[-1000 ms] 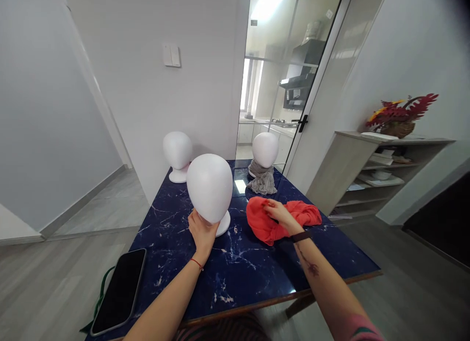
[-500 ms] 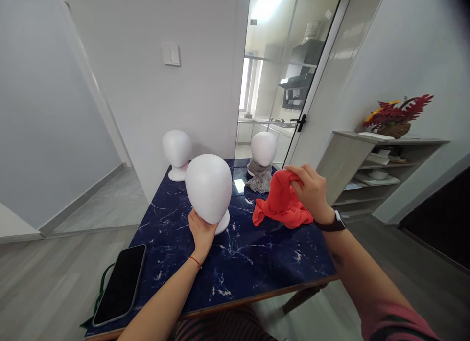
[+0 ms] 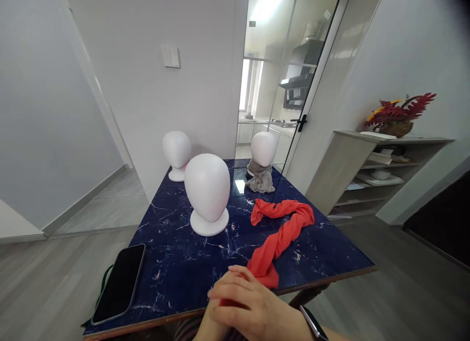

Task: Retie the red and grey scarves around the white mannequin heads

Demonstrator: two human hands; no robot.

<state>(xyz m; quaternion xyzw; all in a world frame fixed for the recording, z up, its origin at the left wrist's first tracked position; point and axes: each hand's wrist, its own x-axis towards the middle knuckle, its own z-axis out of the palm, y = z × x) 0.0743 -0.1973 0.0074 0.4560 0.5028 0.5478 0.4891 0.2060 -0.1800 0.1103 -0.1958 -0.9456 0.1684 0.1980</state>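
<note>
Scarves show two different states on the blue marbled table (image 3: 176, 289): the crinkled grey scarf (image 3: 261, 180) is wrapped round the neck of the far-right mannequin head (image 3: 263, 147), its end spilling onto the tabletop, while the red scarf (image 3: 284, 236) is on no head. It lies in a loose, twisted curve to the right of the near mannequin head (image 3: 207, 184), apart from it, one end reaching the front edge close to the hands. That near head stands upright with its neck bare, so nothing looks finished there; on the far-left mannequin head (image 3: 176, 147) only a trace of pink shows by the neck, too small to identify. At the front edge the right hand (image 3: 253, 302) folds over the left hand (image 3: 210, 318), fingers bent. A little red shows between them, but whether either grasps the scarf's near end or has let it go cannot be told.
</note>
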